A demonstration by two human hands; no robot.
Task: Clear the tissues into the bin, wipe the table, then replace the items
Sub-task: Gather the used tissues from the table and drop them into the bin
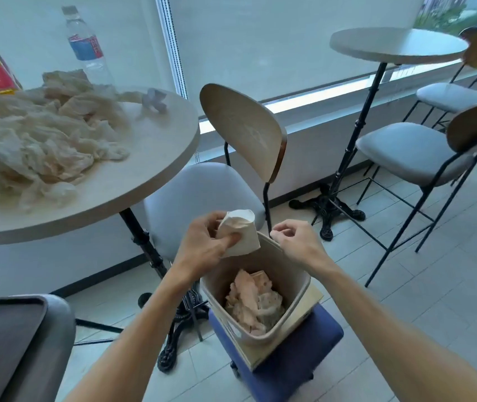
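The left hand [202,242] held a crumpled tissue [240,233] in a closed grip just above the far rim of the bin [295,291], while the right hand [295,239] pinched that rim with curled fingers. The tissue sat over the rim's edge, not the opening, so a release there risked dropping it onto the floor. The bin stood on a board atop a blue stool [289,364], and a pull on the rim could tip it; a large tissue pile [37,140] remained on the surface [150,158].
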